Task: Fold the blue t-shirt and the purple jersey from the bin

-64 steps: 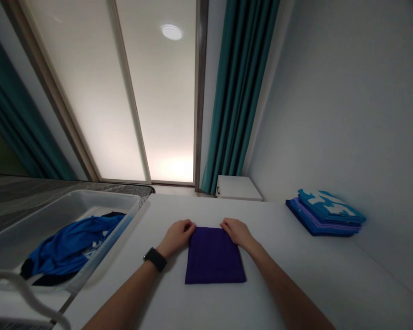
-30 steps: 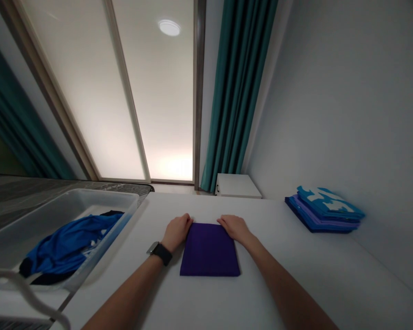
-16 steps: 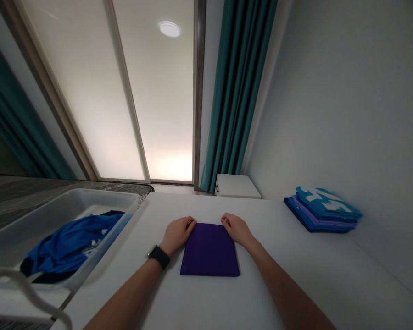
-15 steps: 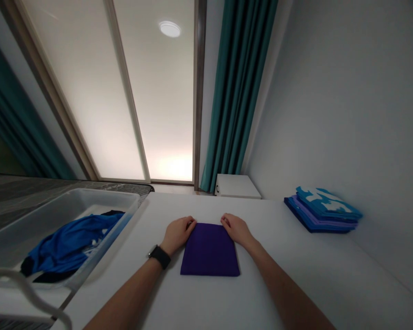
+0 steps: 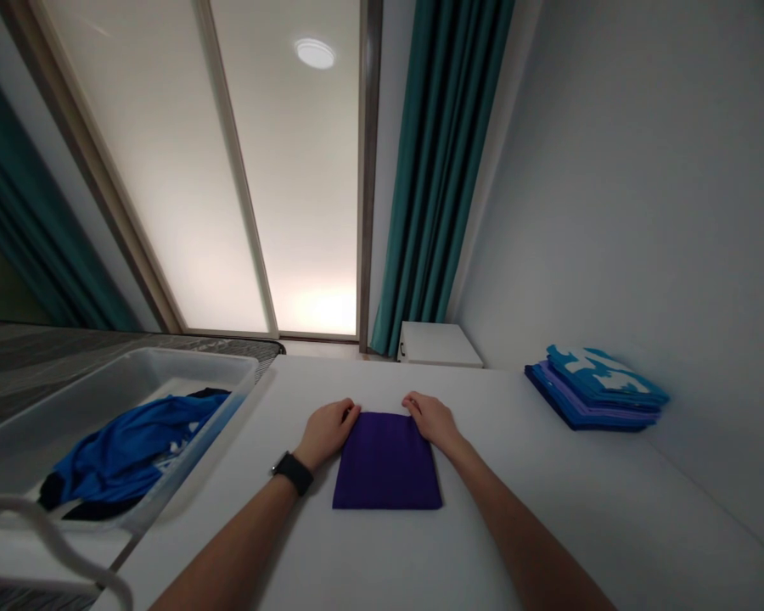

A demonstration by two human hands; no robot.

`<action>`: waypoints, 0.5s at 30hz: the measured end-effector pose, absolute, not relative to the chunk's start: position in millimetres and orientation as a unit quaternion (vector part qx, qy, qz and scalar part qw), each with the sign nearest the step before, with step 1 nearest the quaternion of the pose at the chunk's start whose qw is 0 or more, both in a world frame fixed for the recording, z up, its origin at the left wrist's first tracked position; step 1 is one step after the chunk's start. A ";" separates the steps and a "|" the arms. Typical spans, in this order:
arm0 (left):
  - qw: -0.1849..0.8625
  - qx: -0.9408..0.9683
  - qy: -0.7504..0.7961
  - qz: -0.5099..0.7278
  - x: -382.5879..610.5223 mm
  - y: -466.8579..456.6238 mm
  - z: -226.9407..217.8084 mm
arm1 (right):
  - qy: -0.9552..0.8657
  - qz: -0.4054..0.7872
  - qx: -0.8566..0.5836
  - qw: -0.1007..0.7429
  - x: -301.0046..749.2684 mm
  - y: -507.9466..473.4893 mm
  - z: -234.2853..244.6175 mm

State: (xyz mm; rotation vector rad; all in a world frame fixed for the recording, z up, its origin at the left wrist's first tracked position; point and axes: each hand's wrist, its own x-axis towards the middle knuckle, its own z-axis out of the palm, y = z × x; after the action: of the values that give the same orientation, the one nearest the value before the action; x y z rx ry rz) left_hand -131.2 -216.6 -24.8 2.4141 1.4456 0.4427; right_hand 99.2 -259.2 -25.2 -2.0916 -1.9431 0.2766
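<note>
Right hand [image 5: 429,422] is edging inward along the purple cloth [image 5: 387,462]; left hand [image 5: 326,434] is resting at its corner; grip cannot be determined.

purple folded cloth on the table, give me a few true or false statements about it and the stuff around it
1. The folded purple cloth lies on the white table between the left hand and the right hand. True.
2. A black watch is on the left wrist. True.
3. The right hand is gripping the blue clothing. False: that clothing lies in the plastic tray, away from both hands.
4. The stack of folded cloths is left of the hands. False: it is at the right, by the wall.
</note>
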 end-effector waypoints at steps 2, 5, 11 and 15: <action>0.144 0.839 0.502 0.151 -131.3 -215.9 -25.5 | -0.668 0.096 -0.725 0.134 97.4 -258.8 -24.8; 0.140 0.841 0.500 0.152 -131.8 -215.0 -27.6 | -0.662 0.094 -0.730 0.138 95.6 -258.7 -25.1; 0.133 0.838 0.506 0.153 -133.0 -213.7 -31.2 | -0.657 0.089 -0.728 0.173 98.6 -257.4 -30.9; 0.134 0.836 0.509 0.154 -132.9 -214.0 -32.7 | -0.665 0.096 -0.707 0.220 106.8 -257.1 -35.6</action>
State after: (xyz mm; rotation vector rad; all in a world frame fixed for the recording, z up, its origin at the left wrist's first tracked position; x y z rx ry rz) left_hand -132.9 -214.0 -32.7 2.4242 1.4753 0.4465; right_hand 106.8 -257.1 -35.6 -1.9558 -1.8398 0.2644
